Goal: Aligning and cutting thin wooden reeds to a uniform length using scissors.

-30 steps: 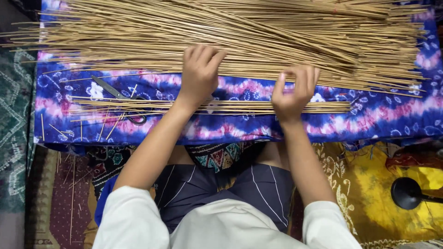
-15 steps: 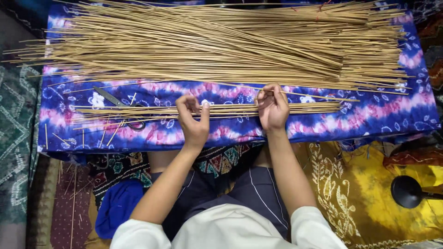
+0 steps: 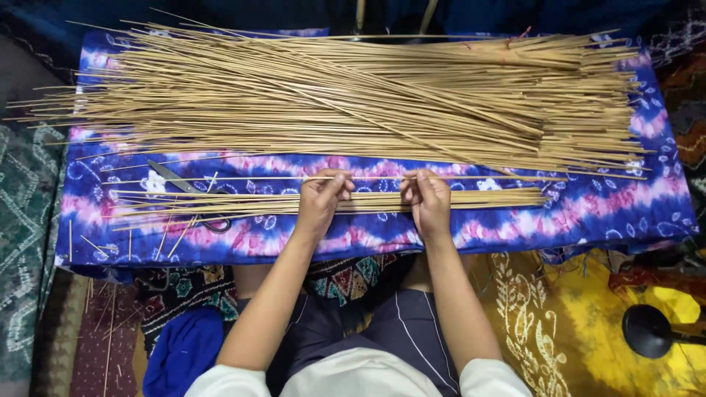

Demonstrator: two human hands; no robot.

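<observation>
One thin, straight, tan stick (image 3: pixel 368 177)

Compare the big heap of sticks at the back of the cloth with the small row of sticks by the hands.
The big heap is thick, many layers deep, with sticks crossing at angles; the small row is thin and lies nearly parallel. The heap spans almost the whole tie-dyed cloth; the row is shorter. No hand touches the heap; the left hand and right hand rest over the row. Both are thin tan sticks.

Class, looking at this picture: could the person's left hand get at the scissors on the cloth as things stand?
Probably yes: the scissors lie uncovered on the cloth, to the left of the left hand, but that hand pinches a thin stick.
</observation>
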